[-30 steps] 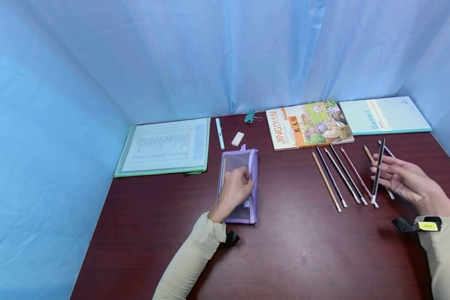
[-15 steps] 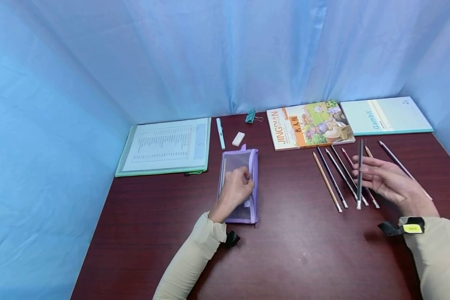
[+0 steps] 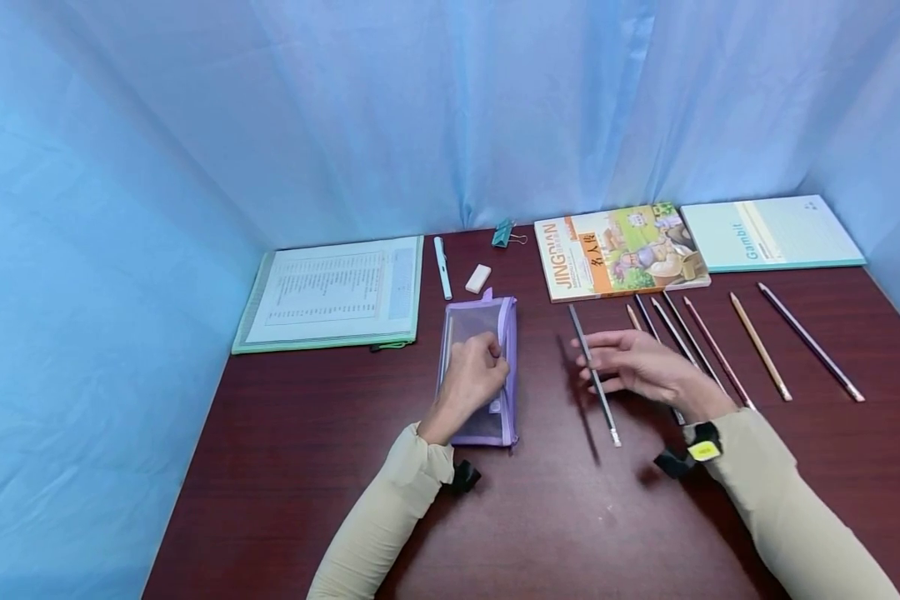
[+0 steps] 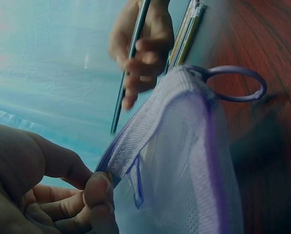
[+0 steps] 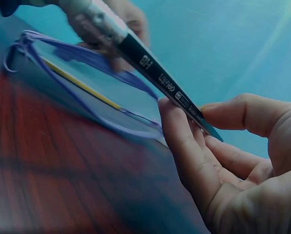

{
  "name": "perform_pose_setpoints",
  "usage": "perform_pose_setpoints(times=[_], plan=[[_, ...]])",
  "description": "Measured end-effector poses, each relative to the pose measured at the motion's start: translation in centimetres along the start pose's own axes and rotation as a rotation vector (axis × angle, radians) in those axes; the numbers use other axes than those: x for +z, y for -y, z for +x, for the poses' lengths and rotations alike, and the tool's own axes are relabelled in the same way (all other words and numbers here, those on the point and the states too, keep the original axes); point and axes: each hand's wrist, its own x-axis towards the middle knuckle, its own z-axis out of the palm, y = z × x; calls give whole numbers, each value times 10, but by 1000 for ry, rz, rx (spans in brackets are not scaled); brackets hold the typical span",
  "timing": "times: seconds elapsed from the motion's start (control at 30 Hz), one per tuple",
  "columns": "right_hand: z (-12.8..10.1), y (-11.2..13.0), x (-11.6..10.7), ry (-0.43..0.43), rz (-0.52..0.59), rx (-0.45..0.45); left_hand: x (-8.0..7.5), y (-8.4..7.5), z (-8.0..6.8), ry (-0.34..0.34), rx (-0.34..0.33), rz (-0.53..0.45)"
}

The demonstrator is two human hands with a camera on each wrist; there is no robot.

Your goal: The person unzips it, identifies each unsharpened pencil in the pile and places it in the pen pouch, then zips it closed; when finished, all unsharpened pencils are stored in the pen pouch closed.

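A purple mesh pencil pouch [image 3: 477, 367] lies on the dark red table [image 3: 570, 517]. My left hand [image 3: 471, 377] rests on it and pinches its upper edge [image 4: 135, 146] between thumb and fingers. My right hand [image 3: 633, 364] hovers just right of the pouch and holds a dark pencil [image 3: 593, 374] between thumb and fingers, metal end toward me. In the right wrist view the pencil [image 5: 155, 73] is marked HB and crosses in front of the pouch [image 5: 87, 92]. In the left wrist view the right hand [image 4: 145, 48] with the pencil [image 4: 128, 73] is beyond the pouch.
Several pencils [image 3: 757, 343] lie in a row right of my right hand. At the back are a colourful book [image 3: 618, 248], a pale Gambit notebook [image 3: 771, 232], a green folder [image 3: 332, 293], a light pen [image 3: 440, 267], a white eraser [image 3: 477, 278] and a teal binder clip [image 3: 503, 232].
My right hand has carried the dark pencil leftward from over the pencil row to beside the pouch. The left hand has stayed on the pouch.
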Motion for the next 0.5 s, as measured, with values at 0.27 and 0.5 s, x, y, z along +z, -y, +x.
perform_pose_setpoints(times=[0.27,0.5], plan=[[54,-9,32,-65,-129,180,-1,0,0,-9,7,7],[88,-11,50,-171,-168,155,0,1,1,-3,-8,8]])
